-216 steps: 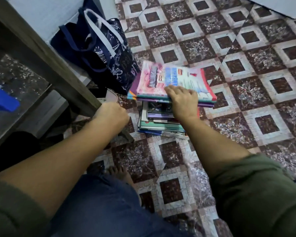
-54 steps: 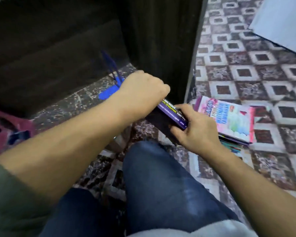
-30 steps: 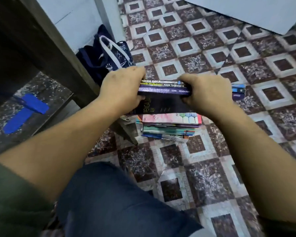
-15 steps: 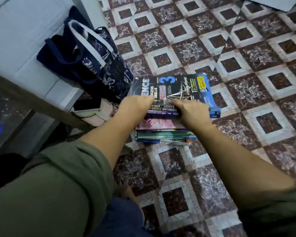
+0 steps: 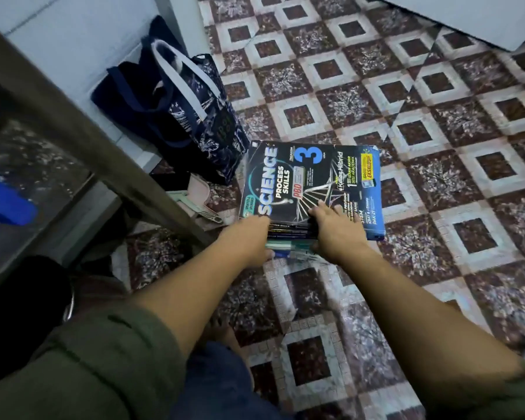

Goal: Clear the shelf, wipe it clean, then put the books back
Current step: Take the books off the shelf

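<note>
Since the shelf must be emptied before any wiping, the books lie flat as a floor stack of thin paperback workbooks on the brown-and-white patterned tile floor. That's at 12 o'clock from the person's knees and just beside the dark wooden shelf frame, so probably kept close for an easy return. Topmost is a glossy black-and-blue science workbook, wider than the rest and overhanging toward 3 o'clock. The right hand lies palm-down on its near edge with fingers spread and straight on the cover and the thumb down the stack's side, prob. pressing to settle it. The left hand meets the stack's 7 o'clock corner with its back to the camera and fingertips hidden. Can't tell if it grips or just steadies. Both forearms reach out nearly straight, w/ green sleeves pushed up. A navy fabric tote bag with pale straps stands at 10 o'clock of the stack, touching its far corner or nearly so.
</note>
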A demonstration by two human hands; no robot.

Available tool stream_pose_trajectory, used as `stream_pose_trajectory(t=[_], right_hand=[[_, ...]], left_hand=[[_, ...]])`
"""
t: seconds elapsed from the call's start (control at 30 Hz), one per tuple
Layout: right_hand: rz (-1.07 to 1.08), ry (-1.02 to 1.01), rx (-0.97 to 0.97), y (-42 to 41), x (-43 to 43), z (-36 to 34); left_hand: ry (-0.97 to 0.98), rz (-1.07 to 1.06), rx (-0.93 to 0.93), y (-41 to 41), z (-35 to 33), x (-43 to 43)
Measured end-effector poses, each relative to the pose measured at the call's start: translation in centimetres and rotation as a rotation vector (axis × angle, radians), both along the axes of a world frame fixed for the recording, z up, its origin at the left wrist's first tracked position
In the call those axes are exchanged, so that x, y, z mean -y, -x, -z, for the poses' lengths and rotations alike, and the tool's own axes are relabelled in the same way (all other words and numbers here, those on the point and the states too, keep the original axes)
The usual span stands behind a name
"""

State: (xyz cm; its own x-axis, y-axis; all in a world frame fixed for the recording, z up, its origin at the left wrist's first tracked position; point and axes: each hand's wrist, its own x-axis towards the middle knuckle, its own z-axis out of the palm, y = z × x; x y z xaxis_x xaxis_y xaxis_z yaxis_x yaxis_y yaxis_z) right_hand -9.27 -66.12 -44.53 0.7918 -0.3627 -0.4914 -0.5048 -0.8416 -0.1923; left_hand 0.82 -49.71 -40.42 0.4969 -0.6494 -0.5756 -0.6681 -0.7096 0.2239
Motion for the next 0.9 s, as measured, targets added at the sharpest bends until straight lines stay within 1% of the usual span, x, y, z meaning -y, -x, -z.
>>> stream_pose_trajectory(t=[0.07,0.17,0.2,0.27,0.43,0.57,0.63,0.73,0.83,0.9], right_hand=[[-0.034,0.008,0.019,0.3,-3.0,-2.1],[-0.184,-0.094,0.214,0.5,-8.6,-7.1],[-0.246,-0.138,0.275,0.3,-10.6,-9.2],[-0.374,-0.203,0.328,-0.5,-14.6,-13.0],[-0.688,-0.223,0.352,-2.5,-24.9,-20.1],[-0.896,-0.248,0.397,-2.8,-33.7,-24.1],[-0.989,-0.261,0.419,-2.9,-37.9,-25.9],[-1.122,-0.26,0.44,-3.0,-43.9,-28.0],[-1.225,-0.267,0.494,-3.2,-49.3,-29.7],[-1.275,-0.271,0.542,-3.2,-52.3,-30.7]], left_hand=[[0.063,-0.055,-0.038,0.8,-3.1,-3.0],[0.126,-0.199,-0.067,1.9,-7.8,-9.9],[0.135,-0.244,-0.038,2.3,-9.4,-12.6],[0.129,-0.345,0.048,2.9,-12.0,-18.5],[0.031,-0.694,0.251,5.8,-18.4,-32.3],[-0.023,-0.893,0.379,8.9,-23.3,-41.0],[-0.015,-0.946,0.518,10.3,-25.4,-45.1],[-0.023,-0.978,0.812,12.4,-27.5,-50.3],[-0.07,-1.036,1.102,14.8,-28.8,-53.6],[-0.065,-1.119,1.257,16.2,-29.4,-54.8]])
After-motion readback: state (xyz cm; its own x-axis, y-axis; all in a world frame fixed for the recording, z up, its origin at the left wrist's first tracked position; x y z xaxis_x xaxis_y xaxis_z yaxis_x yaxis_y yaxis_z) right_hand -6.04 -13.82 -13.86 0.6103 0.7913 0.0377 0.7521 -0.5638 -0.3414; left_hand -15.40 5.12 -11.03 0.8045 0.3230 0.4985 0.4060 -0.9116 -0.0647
